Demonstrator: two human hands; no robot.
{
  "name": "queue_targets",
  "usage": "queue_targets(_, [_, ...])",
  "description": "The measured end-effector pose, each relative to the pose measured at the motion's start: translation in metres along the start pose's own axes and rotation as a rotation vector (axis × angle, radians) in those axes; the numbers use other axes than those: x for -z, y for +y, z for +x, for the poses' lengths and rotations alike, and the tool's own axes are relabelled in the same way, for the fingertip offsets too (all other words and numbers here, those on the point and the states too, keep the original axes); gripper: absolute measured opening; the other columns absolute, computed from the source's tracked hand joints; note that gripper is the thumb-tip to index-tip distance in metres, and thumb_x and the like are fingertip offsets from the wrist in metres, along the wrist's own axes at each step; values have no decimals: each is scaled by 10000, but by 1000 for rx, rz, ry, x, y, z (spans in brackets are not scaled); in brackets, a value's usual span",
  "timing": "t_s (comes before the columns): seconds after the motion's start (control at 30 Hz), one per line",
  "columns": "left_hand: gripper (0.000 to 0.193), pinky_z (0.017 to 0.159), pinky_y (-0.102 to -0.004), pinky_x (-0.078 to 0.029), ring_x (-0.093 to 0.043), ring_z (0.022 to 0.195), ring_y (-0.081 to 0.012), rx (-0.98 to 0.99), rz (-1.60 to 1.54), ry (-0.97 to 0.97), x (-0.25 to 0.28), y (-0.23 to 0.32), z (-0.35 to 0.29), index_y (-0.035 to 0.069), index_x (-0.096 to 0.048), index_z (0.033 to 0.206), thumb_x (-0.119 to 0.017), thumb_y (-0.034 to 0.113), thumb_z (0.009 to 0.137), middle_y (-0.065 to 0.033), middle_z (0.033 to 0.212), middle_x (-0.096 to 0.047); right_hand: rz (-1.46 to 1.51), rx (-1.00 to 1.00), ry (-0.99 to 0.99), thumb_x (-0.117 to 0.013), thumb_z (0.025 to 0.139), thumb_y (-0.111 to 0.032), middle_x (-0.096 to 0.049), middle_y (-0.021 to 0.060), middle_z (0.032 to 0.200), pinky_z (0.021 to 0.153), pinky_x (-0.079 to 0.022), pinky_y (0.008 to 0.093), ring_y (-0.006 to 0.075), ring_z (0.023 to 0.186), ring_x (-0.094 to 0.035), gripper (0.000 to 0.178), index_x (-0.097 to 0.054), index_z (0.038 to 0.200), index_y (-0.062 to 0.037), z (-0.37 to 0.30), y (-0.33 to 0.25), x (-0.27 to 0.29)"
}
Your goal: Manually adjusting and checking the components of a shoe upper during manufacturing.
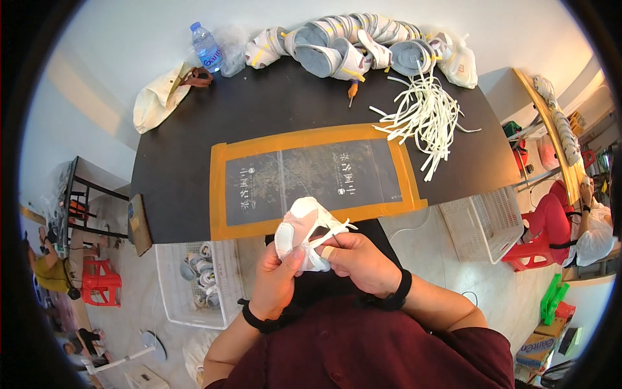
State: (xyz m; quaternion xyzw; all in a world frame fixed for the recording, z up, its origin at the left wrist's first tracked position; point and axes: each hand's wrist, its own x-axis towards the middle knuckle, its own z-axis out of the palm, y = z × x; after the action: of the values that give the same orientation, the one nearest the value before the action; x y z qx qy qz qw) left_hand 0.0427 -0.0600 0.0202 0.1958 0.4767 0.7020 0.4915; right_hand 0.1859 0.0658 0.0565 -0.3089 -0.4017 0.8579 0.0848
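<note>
A small white and pale pink shoe upper (302, 227) is held in front of my chest, just off the near edge of the dark table. My left hand (277, 275) is closed on its left side, the thumb pressed on the lower edge. On the other side my right hand (359, 259) pinches at the upper near a thin white lace (334, 232), whose end sticks out past the opening. Exactly what lies between the right fingertips is hidden. Across the table, a loose bundle of white laces (424, 117) hangs spread at the back right.
Along the table's back lie a row of nested shoe uppers (350, 32), a water bottle (207, 48), a cream bag (161, 100) and an orange-handled awl (352, 92). Orange tape frames a plastic sheet (311, 178). Crates (194, 311) (483, 223) stand below; other people sit at both sides.
</note>
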Motion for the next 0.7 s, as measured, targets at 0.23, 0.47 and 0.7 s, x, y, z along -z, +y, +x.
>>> queue_targets(0.23, [284,641,-213,-378,-472,762,-32,52,139,-27,2,0,-7,48,-596,1203,-644,174,953,37,950,-603,155,-154,-77,-629,947,-153,-552,-70,802,538,-291,209,27,607,-370,141,-677,1060,-84,12,18,11])
queue_targets(0.47, [282,765,-256,-448,-532,877,-64,43,113,-34,2,2,-6,22,-603,1191,-644,164,950,27,988,-607,264,-163,-63,-629,949,-181,-609,-55,877,570,-354,214,34,674,-490,156,-660,1074,-94,14,22,0])
queue_targets(0.7, [189,769,-263,-448,-553,872,-95,-41,241,-94,17,-2,-4,12,-647,1067,-656,144,933,-12,937,-597,240,-98,-16,-604,959,-180,-638,-17,971,670,-451,216,49,816,-573,212,-654,1119,-50,18,24,-10])
